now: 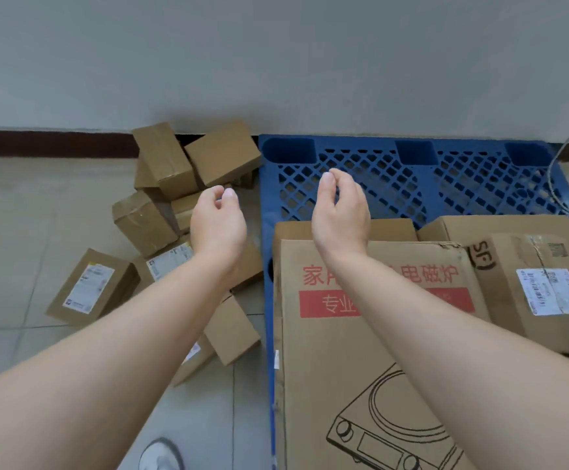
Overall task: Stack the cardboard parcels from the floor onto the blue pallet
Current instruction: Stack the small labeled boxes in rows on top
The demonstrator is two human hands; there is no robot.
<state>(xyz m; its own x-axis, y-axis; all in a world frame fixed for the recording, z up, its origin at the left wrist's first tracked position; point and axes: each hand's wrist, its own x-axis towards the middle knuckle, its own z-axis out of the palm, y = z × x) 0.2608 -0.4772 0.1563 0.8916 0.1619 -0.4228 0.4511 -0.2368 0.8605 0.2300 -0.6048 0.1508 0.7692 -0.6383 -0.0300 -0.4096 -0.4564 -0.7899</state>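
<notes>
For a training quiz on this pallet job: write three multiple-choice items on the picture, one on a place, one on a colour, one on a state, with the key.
1. Where do the small parcels lie?
A. on the floor left of the blue pallet
B. on a shelf
C. in a cart

2. What colour is the band on the big printed box?
A. green
B. red
C. yellow

3. What do the left hand and right hand hold?
A. a parcel each
B. one parcel together
C. nothing

Key:
1 A: they are heaped on the floor beside the pallet's left edge.
2 B: the band with pale lettering is red.
3 C: both hands hover with loosely curled, empty fingers.
</notes>
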